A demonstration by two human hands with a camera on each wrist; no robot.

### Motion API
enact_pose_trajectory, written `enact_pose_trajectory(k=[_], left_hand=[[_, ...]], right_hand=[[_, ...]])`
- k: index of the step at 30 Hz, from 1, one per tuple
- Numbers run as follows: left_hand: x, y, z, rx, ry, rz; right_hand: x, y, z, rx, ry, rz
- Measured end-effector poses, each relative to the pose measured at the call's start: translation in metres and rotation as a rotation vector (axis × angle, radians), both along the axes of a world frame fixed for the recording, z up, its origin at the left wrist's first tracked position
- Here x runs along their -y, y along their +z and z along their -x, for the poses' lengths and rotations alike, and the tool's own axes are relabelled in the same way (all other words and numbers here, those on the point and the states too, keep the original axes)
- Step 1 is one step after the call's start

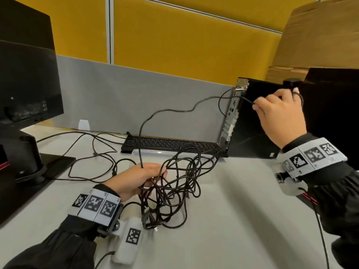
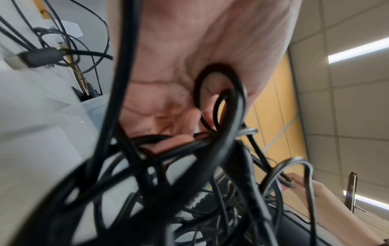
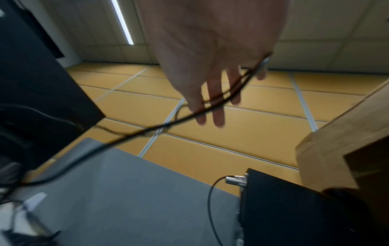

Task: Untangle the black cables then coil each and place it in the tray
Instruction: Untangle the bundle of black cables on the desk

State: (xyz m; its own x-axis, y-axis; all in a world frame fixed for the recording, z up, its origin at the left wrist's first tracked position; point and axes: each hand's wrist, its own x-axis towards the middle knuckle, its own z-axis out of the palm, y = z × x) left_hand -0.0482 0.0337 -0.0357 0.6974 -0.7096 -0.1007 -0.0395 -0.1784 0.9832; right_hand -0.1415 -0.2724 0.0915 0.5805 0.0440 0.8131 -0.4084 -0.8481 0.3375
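cables [image 1: 171, 183] are being gripped as a tangled bunch by curled left hand [image 1: 136, 179] fingers just above the surface [image 1: 233, 220]; one strand [image 1: 174, 111] is being pinched and held high by the right hand [image 1: 279, 115].

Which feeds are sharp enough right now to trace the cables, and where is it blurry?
Head view: mostly sharp, wide-angle bending at the edges; the tangle in the left hand is traceable. Left wrist view: cables too close, smeared. Right wrist view: motion blur over the right hand and the single cable.
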Motion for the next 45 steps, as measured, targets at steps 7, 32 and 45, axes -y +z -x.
enact_pose_trajectory(k=[7,32,45], left_hand=[[-0.003,-0.002,-0.002,0.096,-0.033,0.072],[-0.004,-0.002,-0.006,0.066,-0.046,0.179],[-0.009,-0.008,-0.011,0.097,-0.114,0.180]], right_hand=[[-0.044,-0.037,0.000,-0.359,-0.137,-0.285],[-0.029,-0.070,-0.007,0.191,0.712,-1.294],[0.016,-0.050,0.025,0.000,0.379,-1.054]])
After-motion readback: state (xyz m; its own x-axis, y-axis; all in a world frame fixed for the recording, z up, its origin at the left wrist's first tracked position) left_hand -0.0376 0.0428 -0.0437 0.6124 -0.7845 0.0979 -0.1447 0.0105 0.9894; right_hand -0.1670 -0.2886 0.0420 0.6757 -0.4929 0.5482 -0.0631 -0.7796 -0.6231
